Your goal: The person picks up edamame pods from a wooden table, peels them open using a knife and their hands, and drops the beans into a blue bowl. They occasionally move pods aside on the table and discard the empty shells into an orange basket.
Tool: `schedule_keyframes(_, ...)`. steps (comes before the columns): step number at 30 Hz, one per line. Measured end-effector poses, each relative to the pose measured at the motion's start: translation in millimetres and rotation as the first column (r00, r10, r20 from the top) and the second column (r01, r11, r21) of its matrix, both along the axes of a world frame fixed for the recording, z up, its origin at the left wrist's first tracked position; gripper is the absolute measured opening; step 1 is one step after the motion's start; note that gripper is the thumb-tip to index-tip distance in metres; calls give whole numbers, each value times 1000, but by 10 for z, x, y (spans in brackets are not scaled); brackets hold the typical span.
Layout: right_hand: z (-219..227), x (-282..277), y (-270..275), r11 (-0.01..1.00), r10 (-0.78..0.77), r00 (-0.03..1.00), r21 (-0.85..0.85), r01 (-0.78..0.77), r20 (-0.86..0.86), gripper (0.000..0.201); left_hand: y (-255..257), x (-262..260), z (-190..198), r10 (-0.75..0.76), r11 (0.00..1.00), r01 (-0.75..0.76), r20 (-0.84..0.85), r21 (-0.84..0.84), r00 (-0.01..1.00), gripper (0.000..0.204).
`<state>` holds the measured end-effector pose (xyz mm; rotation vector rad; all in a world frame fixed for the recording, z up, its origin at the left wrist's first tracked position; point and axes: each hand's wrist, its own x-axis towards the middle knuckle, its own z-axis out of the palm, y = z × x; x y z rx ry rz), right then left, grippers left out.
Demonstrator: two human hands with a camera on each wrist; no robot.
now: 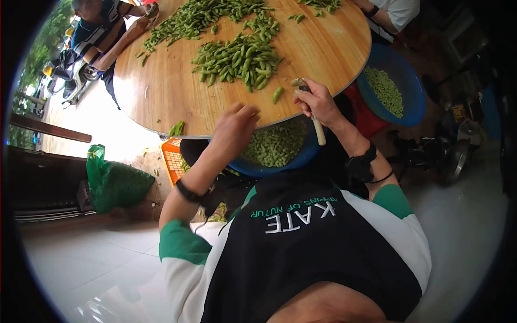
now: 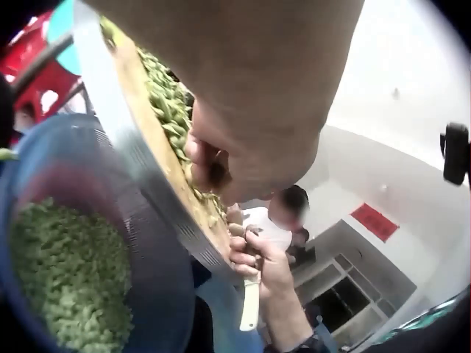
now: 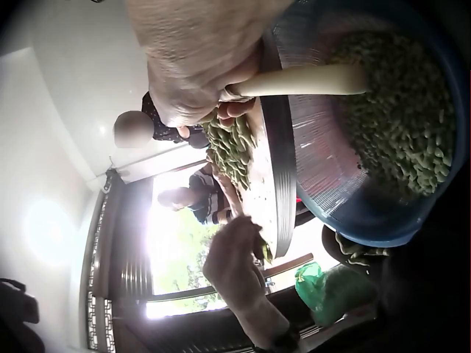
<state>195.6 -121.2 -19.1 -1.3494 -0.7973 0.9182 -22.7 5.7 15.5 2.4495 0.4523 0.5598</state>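
My right hand (image 1: 318,101) grips a knife-like tool by its cream handle (image 1: 319,132) at the table's near edge. The handle points down toward me; the blade is hidden. A pale brownish piece (image 1: 298,82) shows at the thumb end of that hand. My left hand (image 1: 235,126), blurred, hovers near the same edge with bent fingers; I cannot tell whether they hold anything. One green soybean pod (image 1: 278,95) lies on the wooden table (image 1: 161,97) near my right hand. A heap of pods (image 1: 237,59) spreads farther back. Below the edge sits a blue basin (image 1: 258,171) of shelled beans (image 1: 276,145).
Another blue basin (image 1: 413,102) with beans stands at the right. An orange basket (image 1: 172,161) and a green sack (image 1: 116,183) are on the left floor. Some pods (image 1: 176,128) lie at the table's left edge. Two other people sit at the table's far sides.
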Motion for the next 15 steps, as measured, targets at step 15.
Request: schedule_keyframes(15,51,-309,-225,992,125,958,43,-117,-257,37,88,528,-347,74,858,42,205,-512,976,15)
